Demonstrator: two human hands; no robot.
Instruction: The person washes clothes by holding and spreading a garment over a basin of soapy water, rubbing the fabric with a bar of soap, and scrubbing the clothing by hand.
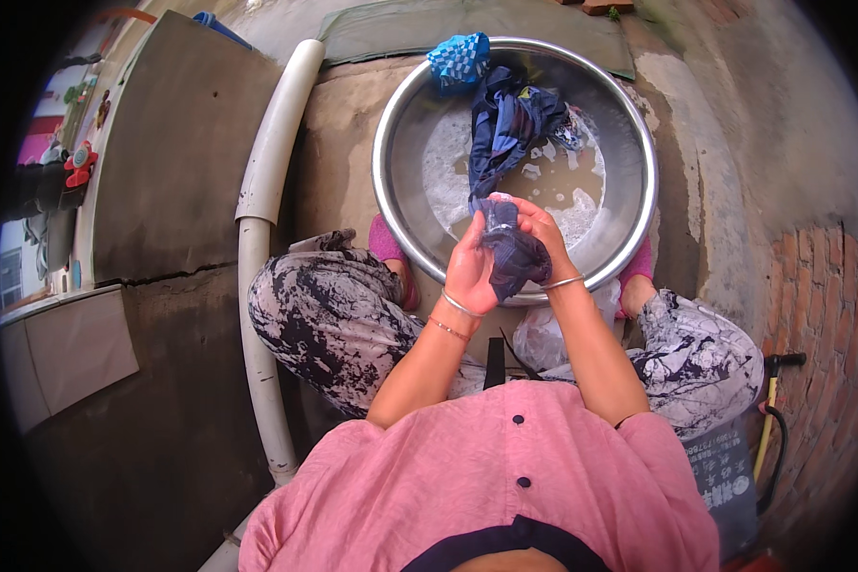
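My left hand (pixel 469 273) and my right hand (pixel 549 234) both grip a small wet dark cloth (pixel 515 257) over the near side of a large round metal basin (pixel 398 222). Part of the cloth is bunched between the palms. A small pinkish-white patch shows at my right fingertips; I cannot tell what it is. Beyond my hands, a dark blue garment (pixel 502 136) lies in the basin, reaching up its far wall. Cloudy water (pixel 543 179) with white suds covers the basin's bottom. A blue checked cloth (pixel 460 61) hangs over the far left rim.
A white plastic pipe (pixel 266 186) runs along the left beside a grey wall (pixel 179 143). Under the near rim is a clear plastic bag (pixel 543 336). To the right are a brick surface (pixel 822 322), a yellow-shafted tool (pixel 766 422) and a dark box (pixel 722 486) bearing writing.
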